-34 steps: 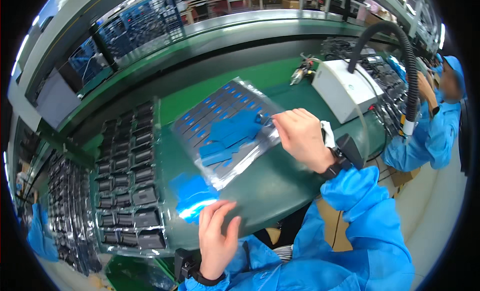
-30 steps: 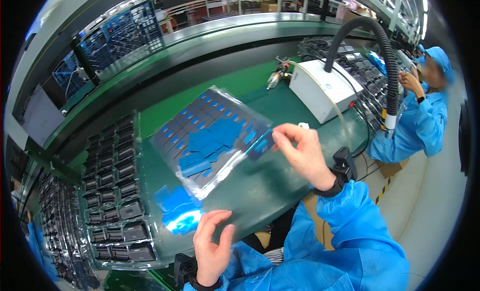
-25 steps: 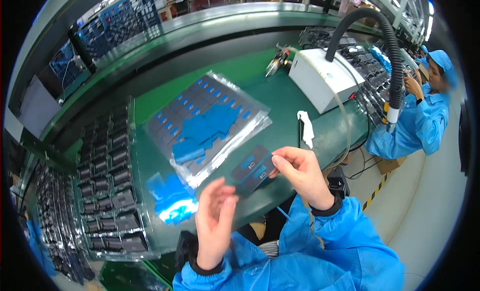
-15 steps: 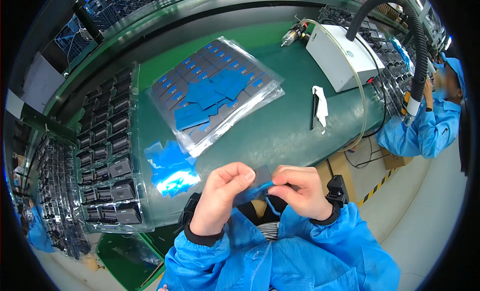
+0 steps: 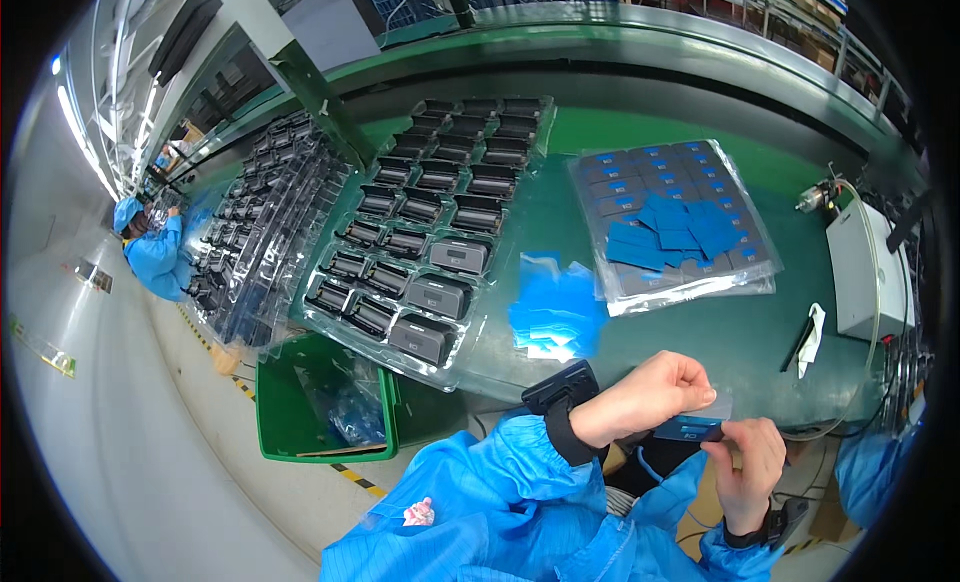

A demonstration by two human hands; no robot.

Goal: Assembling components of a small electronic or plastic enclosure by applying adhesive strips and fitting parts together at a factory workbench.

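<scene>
My left hand [image 5: 648,392] and my right hand [image 5: 750,464] meet at the table's near edge, both pinching a small flat dark part with blue film [image 5: 690,428]. A black wrist strap [image 5: 563,386] sits on my left wrist. Beyond my hands lies a clear tray of dark parts with blue films [image 5: 680,222], with loose blue pieces heaped on its middle. A pile of peeled blue films [image 5: 555,307] rests on the green table [image 5: 740,332] to its left.
A clear tray of black modules [image 5: 430,252] covers the table's left part, with more such trays [image 5: 265,237] beyond it. A green bin [image 5: 320,402] stands below the edge. A white box machine [image 5: 865,272] and a white-tipped tool [image 5: 805,337] are at right. A person in blue [image 5: 150,252] works far left.
My right hand took a part from the blue-film tray and brought it to the near edge, where my left hand joined it. The view has swung left, showing the module trays and bin.
</scene>
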